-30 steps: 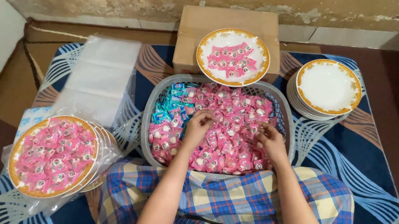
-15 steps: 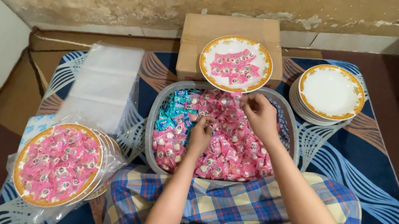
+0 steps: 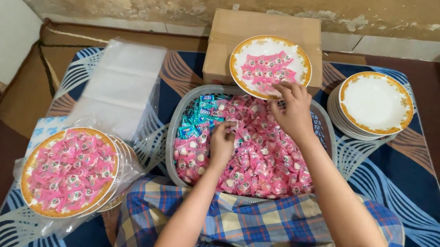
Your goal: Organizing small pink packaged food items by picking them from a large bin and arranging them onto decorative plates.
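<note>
Hands both over the grey plastic basket (image 3: 174, 134) at centre frame, which is heaped w/ pink wrapped candies (image 3: 261, 158) and a small patch of blue ones (image 3: 198, 117) at its 10 o'clock corner. Left hand (image 3: 222, 141) sits in the pile near basket centre, fingers pinched together on a single pink candy. Right hand (image 3: 291, 108) reaches to the basket's 12 o'clock edge, fingertips bunched and touching the rim of the plate of candies (image 3: 259, 46); cannot tell if it grips a candy. That plate, white w/ orange-yellow border, rests on a cardboard box (image 3: 233, 28) just behind the basket and carries a partial layer of pink candies.

At 2 o'clock from the basket: stack of empty plates (image 3: 375, 102), same pattern. At 8 o'clock: full plate of pink candies in a clear plastic bag (image 3: 70, 171), atop more plates. At 10 o'clock: pile of clear plastic bags (image 3: 119, 83). All lies on a blue patterned mat (image 3: 423, 186). Person's checked cloth (image 3: 250, 236) covers the lap at 6 o'clock, touching the basket's near edge.
</note>
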